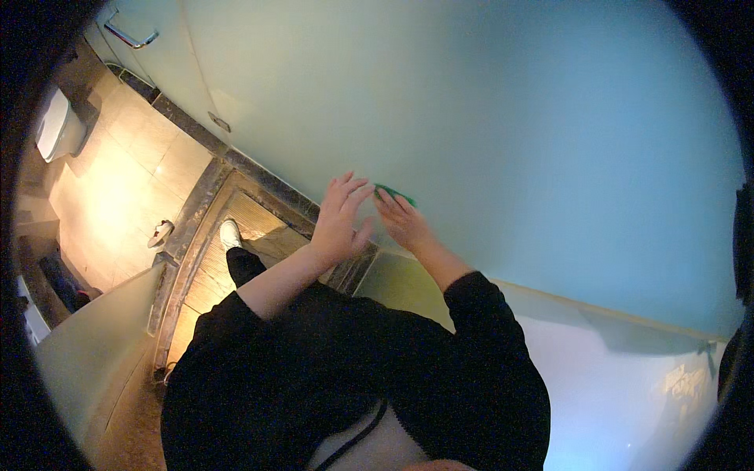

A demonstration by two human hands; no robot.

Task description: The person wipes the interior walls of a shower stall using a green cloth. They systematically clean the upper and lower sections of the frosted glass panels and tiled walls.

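Observation:
A large frosted glass panel [487,118] fills the upper and right part of the view. My right hand [404,222] presses a thin green pad [397,193] to this glass, the fingers lying over it. Most of the pad is hidden under them, so I cannot tell whether it is a scouring pad or a folded cloth. Just left of it, my left hand [339,216] is held up by the glass with its fingers apart and nothing in it. Whether its fingertips touch the panel is not clear.
A metal handle [132,36] sits on the glass at far left. Dark stone sills [271,182] frame a ribbed floor section where my white shoe [230,234] stands. A toilet [60,127] is beyond, on the left. At lower right is a white bathtub [581,369]; another glass panel [102,345] stands lower left.

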